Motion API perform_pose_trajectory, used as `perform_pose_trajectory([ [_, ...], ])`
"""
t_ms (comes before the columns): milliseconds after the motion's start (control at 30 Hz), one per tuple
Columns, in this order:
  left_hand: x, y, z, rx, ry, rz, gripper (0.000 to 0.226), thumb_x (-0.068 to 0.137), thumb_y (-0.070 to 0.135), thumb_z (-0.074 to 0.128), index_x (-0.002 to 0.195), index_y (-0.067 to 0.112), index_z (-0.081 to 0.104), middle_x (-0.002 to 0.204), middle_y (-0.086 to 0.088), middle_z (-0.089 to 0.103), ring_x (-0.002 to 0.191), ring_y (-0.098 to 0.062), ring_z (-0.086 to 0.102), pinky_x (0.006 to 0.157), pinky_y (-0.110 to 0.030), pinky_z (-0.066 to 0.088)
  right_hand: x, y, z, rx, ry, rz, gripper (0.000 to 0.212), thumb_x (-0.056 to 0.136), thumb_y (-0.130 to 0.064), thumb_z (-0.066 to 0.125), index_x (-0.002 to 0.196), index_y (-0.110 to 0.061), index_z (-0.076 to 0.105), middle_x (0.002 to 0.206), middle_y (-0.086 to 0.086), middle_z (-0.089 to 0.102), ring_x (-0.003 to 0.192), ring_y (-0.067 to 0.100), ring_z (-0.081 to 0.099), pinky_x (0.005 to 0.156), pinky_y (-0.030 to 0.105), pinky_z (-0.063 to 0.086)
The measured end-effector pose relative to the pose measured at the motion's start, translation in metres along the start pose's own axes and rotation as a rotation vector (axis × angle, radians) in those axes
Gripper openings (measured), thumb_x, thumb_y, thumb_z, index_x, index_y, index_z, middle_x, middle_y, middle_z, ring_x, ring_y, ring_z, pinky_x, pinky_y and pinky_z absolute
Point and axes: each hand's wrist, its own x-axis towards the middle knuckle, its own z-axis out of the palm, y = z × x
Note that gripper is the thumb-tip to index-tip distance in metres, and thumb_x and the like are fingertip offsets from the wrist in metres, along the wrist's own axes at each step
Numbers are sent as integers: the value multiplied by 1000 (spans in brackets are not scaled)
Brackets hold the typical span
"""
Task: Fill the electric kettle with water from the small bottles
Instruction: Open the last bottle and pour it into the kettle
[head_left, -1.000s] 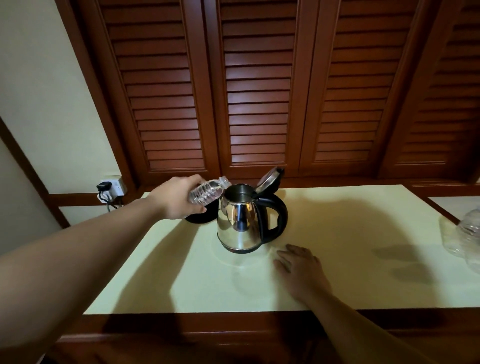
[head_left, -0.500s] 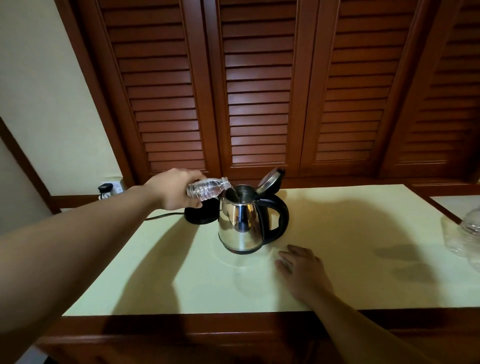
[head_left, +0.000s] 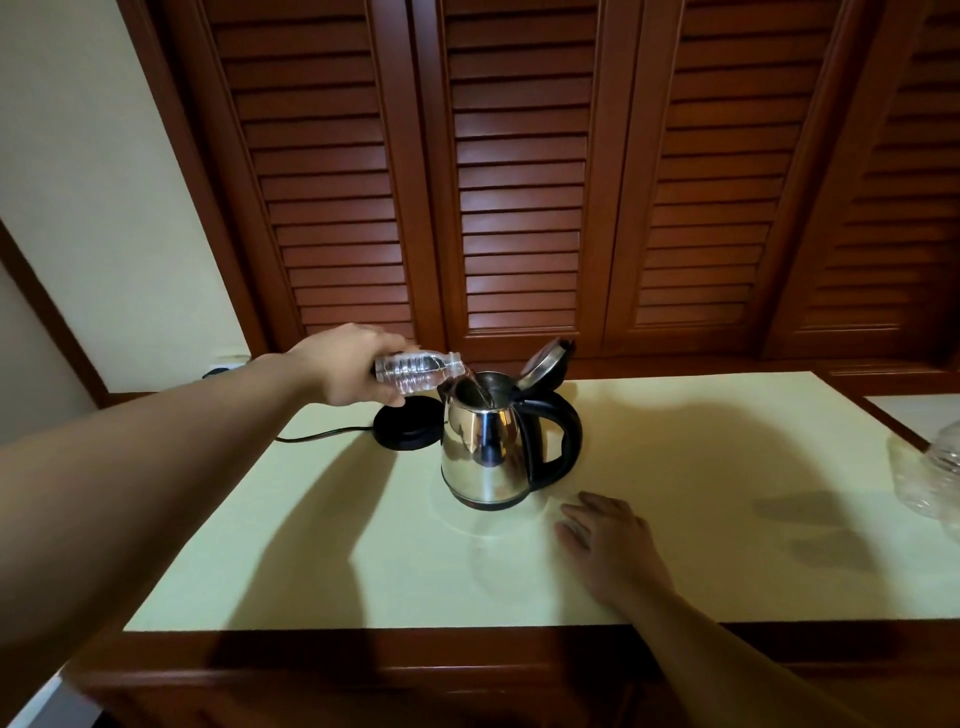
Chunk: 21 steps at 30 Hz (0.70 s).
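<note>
The bottle (head_left: 418, 371) lies nearly level, long axis left to right, mouth tipped over the open kettle (head_left: 488, 447), a thin stream of water falling in. The left hand (head_left: 353, 364), arm outstretched, grips its base end. The kettle stands mid-counter (head_left: 311, 545) toward the back edge, lid up, handle right, beside its base (head_left: 408, 428). The right hand (head_left: 610, 545) rests flat, fingers spread, near the front edge

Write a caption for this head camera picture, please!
Left hand tips a small bottle, pouring water into the open kettle; right hand rests flat.
</note>
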Motion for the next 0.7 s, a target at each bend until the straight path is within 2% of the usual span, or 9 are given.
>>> perform_pose_trajectory([
  [133,0,4,-4,-25,2,25,62,79,50,84,135,42,60,104,11,62,99,-14,58,90,-39,52,0,-1,0,3,-4,-7,47,100,-52,47,142,-34,58,156,-11,44,145,11,32,116,35,25],
  [300,0,9,-7,-33,1,39,66,82,50,83,142,48,55,100,11,60,98,-15,55,83,-34,45,0,0,0,11,-12,4,46,100,-51,48,142,-34,59,156,-10,44,145,12,32,118,35,25],
  [400,0,11,-9,-22,-6,57,65,84,50,82,143,46,55,102,7,63,97,-15,55,82,-32,42,0,0,0,19,-11,3,47,100,-51,47,142,-34,58,156,-10,44,145,11,31,119,35,25],
  [567,2,10,-12,5,-4,63,63,82,52,82,140,45,58,104,5,66,103,-19,61,87,-34,46,-1,1,0,22,-10,0,48,100,-52,47,143,-34,58,157,-10,43,146,12,31,118,36,25],
  [700,4,12,-15,45,3,57,60,83,50,83,138,38,62,105,7,65,103,-21,62,81,-31,40,-1,0,0,22,-11,6,48,100,-53,46,143,-35,57,157,-11,43,146,10,30,118,35,24],
])
